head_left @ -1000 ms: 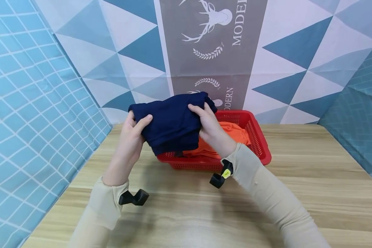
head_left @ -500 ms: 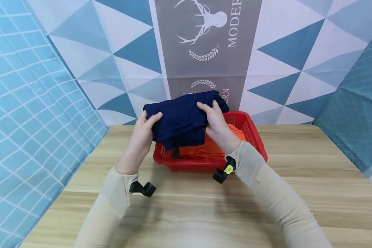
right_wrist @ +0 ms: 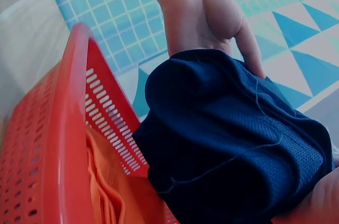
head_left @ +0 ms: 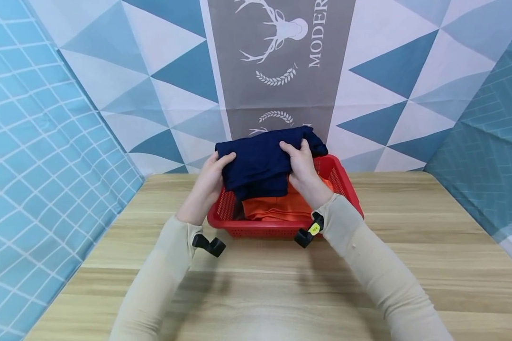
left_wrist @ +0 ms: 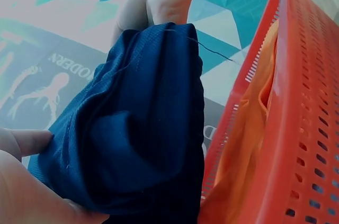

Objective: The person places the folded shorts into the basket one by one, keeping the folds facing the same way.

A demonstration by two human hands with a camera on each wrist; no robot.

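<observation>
Seemingly mesh-knit navy garment, folded

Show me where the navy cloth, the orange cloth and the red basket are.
navy cloth (head_left: 260, 163), head view, middle of the folded bundle between the hands.
orange cloth (head_left: 275, 208), head view, front folded edge inside the basket.
red basket (head_left: 260, 229), head view, front wall.

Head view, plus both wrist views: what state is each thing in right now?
Navy garment: folded into a bundle, held above the basket, between both hands.
Left hand: grips the garment's left edge.
Right hand: grips its right edge.
Red basket: upright on the wooden table.
Orange garment: folded, lying in the basket.
</observation>
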